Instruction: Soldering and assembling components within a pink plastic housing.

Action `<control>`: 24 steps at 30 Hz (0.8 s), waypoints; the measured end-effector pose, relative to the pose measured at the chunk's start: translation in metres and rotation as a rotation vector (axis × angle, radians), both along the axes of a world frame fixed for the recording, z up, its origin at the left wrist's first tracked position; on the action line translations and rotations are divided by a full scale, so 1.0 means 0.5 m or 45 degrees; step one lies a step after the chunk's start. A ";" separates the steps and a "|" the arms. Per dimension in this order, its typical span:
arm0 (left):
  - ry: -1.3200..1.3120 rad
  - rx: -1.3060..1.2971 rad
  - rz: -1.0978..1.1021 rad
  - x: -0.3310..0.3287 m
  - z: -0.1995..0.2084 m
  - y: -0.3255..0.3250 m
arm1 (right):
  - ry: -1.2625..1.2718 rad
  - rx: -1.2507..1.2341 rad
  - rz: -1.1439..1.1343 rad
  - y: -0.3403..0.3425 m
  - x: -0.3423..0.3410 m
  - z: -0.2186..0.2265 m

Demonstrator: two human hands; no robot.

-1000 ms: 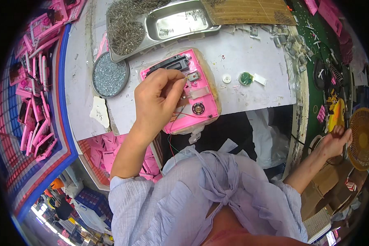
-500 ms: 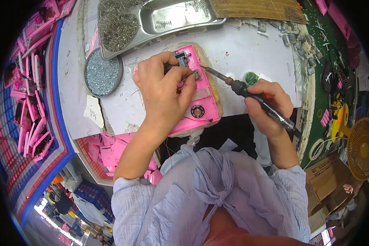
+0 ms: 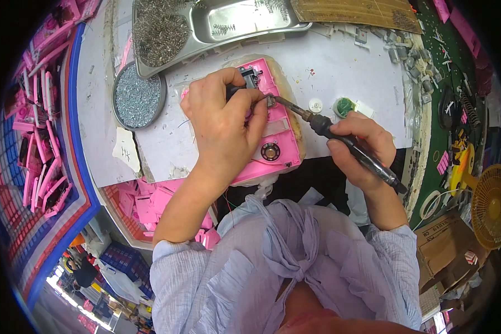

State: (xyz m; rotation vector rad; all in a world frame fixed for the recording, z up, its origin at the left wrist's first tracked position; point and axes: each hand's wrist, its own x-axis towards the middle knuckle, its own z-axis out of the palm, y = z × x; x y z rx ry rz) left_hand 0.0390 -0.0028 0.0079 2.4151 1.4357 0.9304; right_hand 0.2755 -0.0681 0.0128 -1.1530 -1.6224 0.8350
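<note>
A soldering iron [image 3: 324, 126] with a black handle is gripped in my right hand [image 3: 367, 146]. Its bent tip meets a small metal part [image 3: 270, 101] on a pink plastic casing [image 3: 286, 145]. Above that casing, my left hand [image 3: 224, 119] is closed, thumb and forefinger pinched beside the iron's tip. Whatever lies between those fingertips is hidden, and a dark rounded thing [image 3: 234, 90] shows partly behind the knuckles. The casing carries a round speaker [image 3: 270, 151] at its near end and a grey mechanism [image 3: 251, 79] at its far end. Beneath it is a pale, plastic-wrapped pad [image 3: 298, 129].
A round dish of small silvery pieces [image 3: 138, 100] stands left, near a metal tray [image 3: 239, 38] of springs. Right of the casing are a green-topped small container [image 3: 344, 106] and a white disc [image 3: 315, 105]. Metal parts [image 3: 409, 61] litter the far right.
The soldering iron's tip has moved left and slightly down from the casing's edge onto the small metal part beside my left fingertips. My left hand keeps its pinch.
</note>
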 end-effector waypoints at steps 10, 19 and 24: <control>0.046 -0.007 0.008 0.003 0.003 -0.003 | -0.220 0.378 0.112 0.012 0.003 -0.012; 0.149 0.015 0.024 0.003 0.018 -0.002 | -0.057 0.413 0.002 0.003 0.037 -0.002; 0.114 -0.020 0.007 0.003 0.014 -0.002 | -0.041 0.409 0.005 0.001 0.046 0.003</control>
